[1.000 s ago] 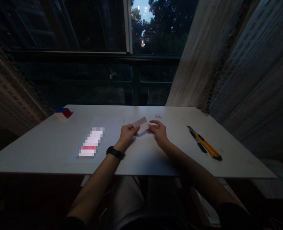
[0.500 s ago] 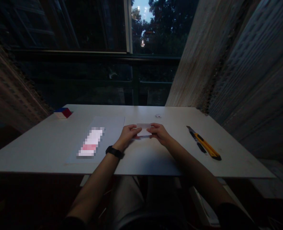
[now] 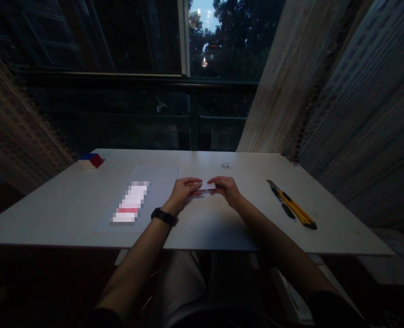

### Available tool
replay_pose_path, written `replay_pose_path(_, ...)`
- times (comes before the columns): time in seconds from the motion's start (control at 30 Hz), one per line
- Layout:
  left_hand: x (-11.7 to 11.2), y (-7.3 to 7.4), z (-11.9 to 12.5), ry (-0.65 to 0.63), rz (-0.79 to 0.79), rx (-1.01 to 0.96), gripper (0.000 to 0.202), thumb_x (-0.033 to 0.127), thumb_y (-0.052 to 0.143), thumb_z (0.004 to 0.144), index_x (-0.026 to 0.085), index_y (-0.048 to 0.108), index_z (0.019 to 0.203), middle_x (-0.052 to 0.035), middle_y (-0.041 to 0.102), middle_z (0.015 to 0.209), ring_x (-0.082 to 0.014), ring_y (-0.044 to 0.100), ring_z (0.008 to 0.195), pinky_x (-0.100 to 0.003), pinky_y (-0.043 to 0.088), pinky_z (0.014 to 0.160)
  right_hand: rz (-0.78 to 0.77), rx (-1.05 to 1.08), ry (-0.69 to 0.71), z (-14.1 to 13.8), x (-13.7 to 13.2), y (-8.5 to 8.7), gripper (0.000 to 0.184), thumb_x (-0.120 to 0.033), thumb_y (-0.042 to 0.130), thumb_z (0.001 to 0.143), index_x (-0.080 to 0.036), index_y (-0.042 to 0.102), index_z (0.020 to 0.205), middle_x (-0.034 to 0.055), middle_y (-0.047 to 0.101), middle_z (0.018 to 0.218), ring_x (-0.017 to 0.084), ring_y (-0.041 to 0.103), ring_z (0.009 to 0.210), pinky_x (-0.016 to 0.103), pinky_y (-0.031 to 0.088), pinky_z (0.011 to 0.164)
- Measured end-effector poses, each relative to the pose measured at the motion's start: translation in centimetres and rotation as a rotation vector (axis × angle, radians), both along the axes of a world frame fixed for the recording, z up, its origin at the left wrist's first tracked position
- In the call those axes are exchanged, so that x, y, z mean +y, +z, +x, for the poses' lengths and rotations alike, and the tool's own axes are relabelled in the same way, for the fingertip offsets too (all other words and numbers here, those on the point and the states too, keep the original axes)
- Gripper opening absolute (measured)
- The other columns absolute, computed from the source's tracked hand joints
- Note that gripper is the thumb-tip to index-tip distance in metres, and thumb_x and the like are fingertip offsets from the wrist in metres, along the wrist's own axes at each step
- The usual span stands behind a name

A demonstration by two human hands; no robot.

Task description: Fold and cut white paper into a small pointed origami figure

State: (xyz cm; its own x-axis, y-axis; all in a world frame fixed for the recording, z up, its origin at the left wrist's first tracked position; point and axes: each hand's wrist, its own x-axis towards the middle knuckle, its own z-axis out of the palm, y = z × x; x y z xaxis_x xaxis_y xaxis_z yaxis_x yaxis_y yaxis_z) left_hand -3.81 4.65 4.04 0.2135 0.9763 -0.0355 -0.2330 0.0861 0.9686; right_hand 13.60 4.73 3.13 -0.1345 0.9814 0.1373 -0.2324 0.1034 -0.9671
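A small piece of white paper (image 3: 207, 186) is held just above the table between my two hands. My left hand (image 3: 184, 189) pinches its left side, thumb on top and fingers beneath. My right hand (image 3: 226, 187) grips the right side in the same kind of pinch. The paper now shows as a narrow strip, seen nearly edge-on. Left of my left hand, a large white sheet (image 3: 164, 184) lies flat, with a bright, pixelated phone-like rectangle (image 3: 131, 202) on it.
A yellow box cutter (image 3: 297, 209) and a black pen-like tool (image 3: 283, 205) lie on the white table (image 3: 222, 228) at right. A small scrap (image 3: 226, 166) rests near the back. A coloured puzzle cube (image 3: 90, 161) sits at the far left corner. Curtains (image 3: 273, 82) hang behind.
The paper has gone from facing me broadly to a thin strip, tilted or folded over. Both hands stay in nearly the same place, with the right fingers slightly more curled.
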Motion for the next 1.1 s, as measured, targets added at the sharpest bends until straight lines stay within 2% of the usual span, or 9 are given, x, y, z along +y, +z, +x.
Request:
replay_pose_path(0.1,-0.1,-0.1,0.2,-0.029,0.052,0.028,0.04,0.021,0.078,0.054,0.011,0.064,0.09,0.0029,0.056,0.058,-0.0102,0.06,0.056,-0.027,0.054,0.064,0.025,-0.066,0.001,-0.1,-0.1,-0.2,0.04,-0.03,0.071,0.057,-0.016,0.063,0.094,-0.0055,0.054,0.053,0.01,0.053,0.048,0.027,0.051,0.052)
replay_pose_path(0.17,-0.2,-0.1,0.2,-0.031,0.054,0.035,0.046,0.023,0.078,0.054,0.011,0.063,0.096,0.004,0.054,0.056,-0.0104,0.059,0.054,-0.029,0.054,0.064,0.029,-0.106,-0.005,-0.2,-0.1,-0.3,0.05,-0.03,0.076,0.052,-0.016,0.061,0.097,-0.0067,0.053,0.051,0.01,0.053,0.045,0.027,0.051,0.051)
replay_pose_path(0.23,-0.3,-0.1,0.3,-0.004,0.041,0.057,0.044,0.026,0.079,0.054,0.01,0.064,0.092,0.0005,0.058,0.061,-0.0123,0.06,0.057,-0.03,0.054,0.063,0.004,-0.125,-0.019,-0.3,-0.1,-0.3,0.046,-0.032,0.078,0.048,-0.014,0.063,0.088,-0.0069,0.051,0.047,0.01,0.052,0.043,0.028,0.05,0.05)
replay_pose_path(0.33,-0.2,-0.2,0.3,0.036,0.031,0.12,0.036,0.032,0.079,0.052,0.008,0.065,0.075,-0.0044,0.063,0.067,-0.014,0.06,0.059,-0.029,0.053,0.06,-0.049,-0.135,-0.037,-0.4,-0.1,-0.3,0.036,-0.036,0.077,0.048,-0.013,0.064,0.072,-0.0037,0.055,0.049,0.01,0.051,0.044,0.027,0.049,0.048)
replay_pose_path(0.47,-0.1,-0.3,0.3,0.024,0.047,0.168,0.035,0.037,0.078,0.049,0.009,0.066,0.067,-0.0039,0.062,0.063,-0.0137,0.058,0.057,-0.029,0.052,0.059,0.022,-0.278,-0.069,-0.3,0.0,-0.4,0.03,-0.042,0.071,0.056,-0.013,0.065,0.06,-0.0025,0.052,0.045,0.008,0.043,0.041,0.022,0.039,0.041)
replay_pose_path(0.57,0.0,-0.4,0.3,0.052,0.096,0.242,0.034,0.041,0.076,0.052,0.01,0.066,0.062,-0.0029,0.06,0.058,-0.0125,0.054,0.054,-0.028,0.05,0.055,0.098,-0.389,-0.101,-0.2,0.1,-0.8,0.029,-0.041,0.068,0.06,-0.013,0.066,0.059,-0.0015,0.053,0.044,0.008,0.043,0.041,0.021,0.034,0.04)
replay_pose_path(0.7,0.2,-0.6,0.0,0.088,0.18,0.365,0.031,0.04,0.072,0.055,0.01,0.066,0.06,-0.0015,0.056,0.052,-0.0112,0.05,0.049,-0.024,0.045,0.05,0.171,-0.463,-0.066,-0.4,0.0,-0.9,0.026,-0.04,0.067,0.061,-0.015,0.068,0.063,0.0011,0.062,0.054,0.011,0.051,0.048,0.022,0.039,0.046)
replay_pose_path(0.93,0.1,-0.9,0.2,0.102,0.355,0.54,0.03,0.042,0.061,0.067,0.013,0.068,0.064,-0.0015,0.057,0.052,-0.0116,0.049,0.049,-0.022,0.038,0.047,0.187,-0.518,-0.097,0.0,0.2,-0.9,0.024,-0.039,0.068,0.06,-0.015,0.069,0.061,0.0014,0.062,0.051,0.011,0.051,0.045,0.024,0.039,0.047)
replay_pose_path(1.1,-0.3,-0.5,0.4,0.116,0.5,0.714,0.03,0.042,0.058,0.071,0.014,0.069,0.066,-0.0014,0.056,0.049,-0.0122,0.047,0.049,-0.023,0.032,0.049,0.127,-0.445,-0.043,-0.3,0.4,-1.5,0.026,-0.039,0.069,0.059,-0.013,0.068,0.063,0.0009,0.061,0.05,0.01,0.05,0.043,0.022,0.039,0.043)
